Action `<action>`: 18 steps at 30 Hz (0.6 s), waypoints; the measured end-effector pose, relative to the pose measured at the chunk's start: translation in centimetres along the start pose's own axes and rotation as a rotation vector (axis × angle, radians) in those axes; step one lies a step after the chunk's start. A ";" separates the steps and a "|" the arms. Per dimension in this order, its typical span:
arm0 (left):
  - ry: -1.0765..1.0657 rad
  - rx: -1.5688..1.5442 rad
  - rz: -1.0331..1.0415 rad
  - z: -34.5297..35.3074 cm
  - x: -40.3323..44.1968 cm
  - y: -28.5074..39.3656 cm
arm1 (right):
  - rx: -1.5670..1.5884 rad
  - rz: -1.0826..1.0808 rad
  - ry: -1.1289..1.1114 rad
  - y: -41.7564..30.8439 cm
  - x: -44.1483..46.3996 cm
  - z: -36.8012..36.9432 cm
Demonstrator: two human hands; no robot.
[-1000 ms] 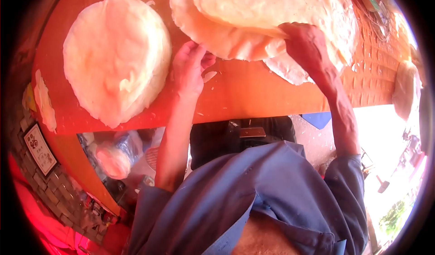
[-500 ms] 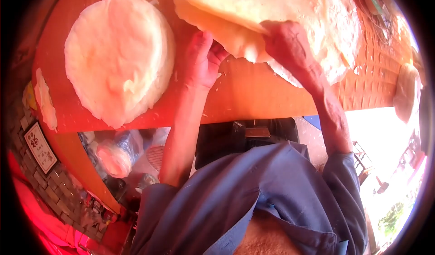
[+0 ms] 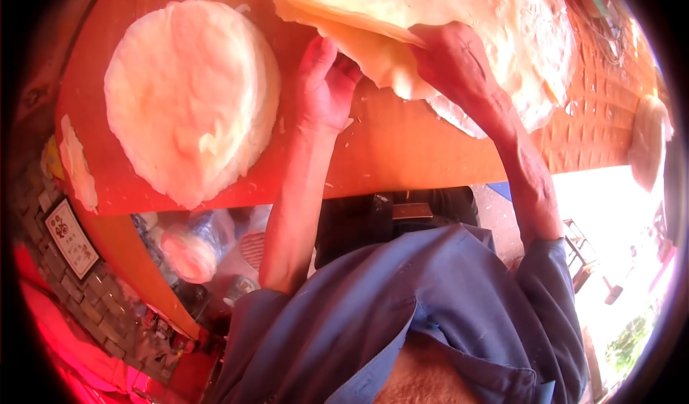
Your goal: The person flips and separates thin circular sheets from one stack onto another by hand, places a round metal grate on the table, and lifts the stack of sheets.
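A large pale, soft layered sheet lies across the far side of the orange table, its near edge folded and lifted. My right hand is closed on this edge, with the fingertips hidden in the fold. Just left of it, my left hand is palm up below the sheet's left corner. Its thumb points up, apart from the fingers, which are bent and shadowed near the sheet's underside; whether they touch it I cannot tell. Left of that hand sits a thick rounded stack of similar pale material.
A thin pale scrap lies at the table's left edge. On the far right are a coiled cord and a pale bundle. Plastic bags sit under the table. A framed sign is at lower left.
My left hand has risen slightly towards the sheet's edge. My right hand has shifted a little up and left, still holding the fold. The whole view has moved slightly.
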State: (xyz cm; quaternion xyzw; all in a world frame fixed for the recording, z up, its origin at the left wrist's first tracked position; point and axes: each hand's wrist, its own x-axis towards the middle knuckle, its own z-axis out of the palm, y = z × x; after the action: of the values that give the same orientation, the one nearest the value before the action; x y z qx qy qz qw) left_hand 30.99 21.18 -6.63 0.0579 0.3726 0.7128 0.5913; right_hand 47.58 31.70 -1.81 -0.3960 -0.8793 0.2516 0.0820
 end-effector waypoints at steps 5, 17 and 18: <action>-0.053 -0.067 -0.001 -0.5 0.3 -0.1 | 0.110 0.082 0.034 -0.6 -0.2 0.8; 0.240 0.440 0.072 2.1 0.1 0.9 | 0.041 -0.052 0.060 -1.9 1.2 3.1; 0.228 0.394 0.043 2.0 0.0 0.8 | 0.074 -0.097 0.098 -2.1 0.9 3.2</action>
State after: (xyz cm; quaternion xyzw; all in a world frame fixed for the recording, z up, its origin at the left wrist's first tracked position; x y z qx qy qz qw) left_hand 31.37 22.06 -4.74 0.0989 0.5677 0.6407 0.5074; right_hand 44.52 29.99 -3.52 -0.3615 -0.8825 0.2600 0.1514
